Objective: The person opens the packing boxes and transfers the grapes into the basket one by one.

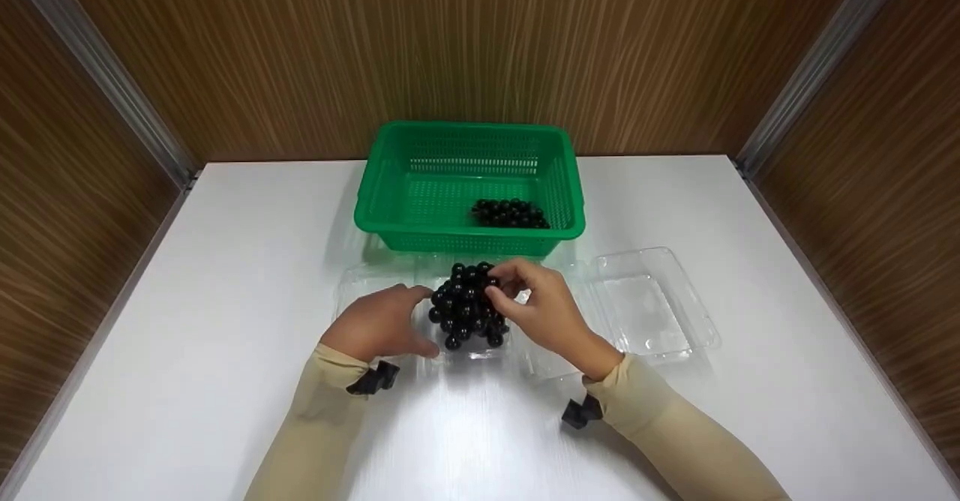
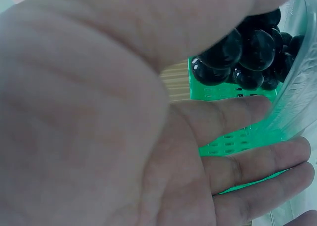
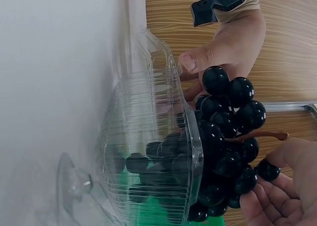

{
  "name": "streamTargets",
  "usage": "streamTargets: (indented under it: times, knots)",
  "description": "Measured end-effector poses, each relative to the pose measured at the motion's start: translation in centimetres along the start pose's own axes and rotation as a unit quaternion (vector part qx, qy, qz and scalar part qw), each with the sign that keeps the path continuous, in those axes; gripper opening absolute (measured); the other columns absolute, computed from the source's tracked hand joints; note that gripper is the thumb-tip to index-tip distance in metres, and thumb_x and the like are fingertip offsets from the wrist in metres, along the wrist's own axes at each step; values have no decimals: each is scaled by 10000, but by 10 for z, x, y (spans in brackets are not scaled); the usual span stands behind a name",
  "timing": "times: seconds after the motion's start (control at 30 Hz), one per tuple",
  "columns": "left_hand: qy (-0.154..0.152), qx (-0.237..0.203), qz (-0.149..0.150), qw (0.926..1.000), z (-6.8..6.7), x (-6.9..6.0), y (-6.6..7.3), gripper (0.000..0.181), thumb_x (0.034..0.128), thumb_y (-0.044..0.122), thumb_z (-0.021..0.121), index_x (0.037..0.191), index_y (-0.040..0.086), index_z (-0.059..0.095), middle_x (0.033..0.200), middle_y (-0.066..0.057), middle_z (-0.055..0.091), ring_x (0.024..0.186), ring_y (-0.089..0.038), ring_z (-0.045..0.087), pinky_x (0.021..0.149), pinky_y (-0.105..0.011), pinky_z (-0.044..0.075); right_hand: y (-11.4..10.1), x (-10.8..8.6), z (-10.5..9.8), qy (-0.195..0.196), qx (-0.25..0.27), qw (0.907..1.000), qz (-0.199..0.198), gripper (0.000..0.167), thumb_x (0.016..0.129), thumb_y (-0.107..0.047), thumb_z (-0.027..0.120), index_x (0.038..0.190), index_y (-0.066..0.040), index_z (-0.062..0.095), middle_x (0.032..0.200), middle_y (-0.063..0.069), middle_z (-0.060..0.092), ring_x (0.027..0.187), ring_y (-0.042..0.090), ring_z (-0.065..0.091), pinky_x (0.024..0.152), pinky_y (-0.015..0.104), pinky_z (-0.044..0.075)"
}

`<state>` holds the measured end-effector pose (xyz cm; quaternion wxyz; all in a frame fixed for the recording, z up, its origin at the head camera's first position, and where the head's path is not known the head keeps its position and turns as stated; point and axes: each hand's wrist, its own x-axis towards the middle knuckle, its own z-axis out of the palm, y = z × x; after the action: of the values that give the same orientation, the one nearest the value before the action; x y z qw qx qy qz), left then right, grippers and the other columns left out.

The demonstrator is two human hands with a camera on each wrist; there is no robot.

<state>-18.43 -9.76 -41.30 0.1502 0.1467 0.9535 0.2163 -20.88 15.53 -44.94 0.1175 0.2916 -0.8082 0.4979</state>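
Observation:
A bunch of black grapes [image 1: 466, 302] sits heaped in a clear plastic container [image 3: 148, 94], several grapes rising above its rim. Its brown stem [image 3: 265, 135] sticks out in the right wrist view. My right hand [image 1: 547, 306] pinches a grape at the bunch's right side between thumb and fingers. On the other side, my left hand [image 1: 379, 325] lies beside the container with thumb and fingers spread. In the left wrist view its fingers [image 2: 233, 117] are fairly straight, near the container wall and below the grapes.
Behind the hands stands a green perforated basket [image 1: 367, 216] with another dark grape bunch [image 1: 510, 214] inside. To the right lies an open clear plastic container [image 1: 645, 306]. Wood-grain panels [image 1: 480, 51] enclose the white table [image 1: 232, 276] at the back and sides.

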Motion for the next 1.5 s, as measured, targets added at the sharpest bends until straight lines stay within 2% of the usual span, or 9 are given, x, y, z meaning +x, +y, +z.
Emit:
streamTargets:
  times: [0.27, 0.53, 0.93, 1.17, 1.4, 1.5]
  knots:
    - [-101, -12, -185, 9998, 0, 0, 0, 852, 756, 363, 888, 1496, 132, 534, 1498, -159, 557, 1394, -364, 508, 1090, -532, 459, 0, 0, 0, 108, -26, 9999, -45, 157, 932, -49, 753, 1084, -29, 720, 896, -4, 718, 773, 125, 677, 731, 322, 577]
    - [-48, 14, -201, 9998, 0, -1, 0, 853, 752, 380, 880, 1491, 127, 536, 1460, -168, 585, 1353, -359, 546, 1055, -522, 486, 0, 0, -1, 235, -35, 9995, -201, 156, 922, -34, 757, 1075, -22, 724, 880, -4, 715, 770, 131, 672, 737, 329, 578]
    - [87, 62, -158, 9998, -1, -1, 3, 808, 822, 351, 841, 1509, 87, 508, 1449, -187, 587, 1353, -367, 541, 1052, -530, 486, 0, 1, -3, 343, -17, 9985, -417, 157, 939, -59, 749, 1089, -19, 724, 907, -2, 713, 784, 144, 668, 746, 348, 575]
    - [103, 57, -156, 9998, -3, 0, 5, 779, 878, 349, 794, 1535, 81, 474, 1536, -204, 504, 1459, -395, 421, 1135, -559, 411, 0, 1, -3, 425, 73, 9975, -560, 163, 930, -49, 759, 1086, -16, 723, 909, 3, 715, 782, 156, 669, 728, 346, 574]
    - [467, 79, 86, 9988, -4, 0, 7, 697, 891, 310, 771, 1494, 71, 517, 1508, -186, 529, 1311, -379, 576, 1036, -541, 498, -2, 1, -3, 477, 80, 9967, -653, 160, 920, -36, 762, 1071, -6, 720, 895, 5, 716, 773, 156, 669, 674, 348, 560]
    - [520, 95, 157, 9985, -4, 0, 7, 682, 889, 298, 765, 1487, 71, 528, 1503, -182, 538, 1314, -368, 577, 1038, -534, 499, -3, 1, -3, 483, 61, 9965, -683, 159, 919, -30, 760, 1071, -6, 719, 891, 10, 715, 769, 159, 668, 679, 353, 564]
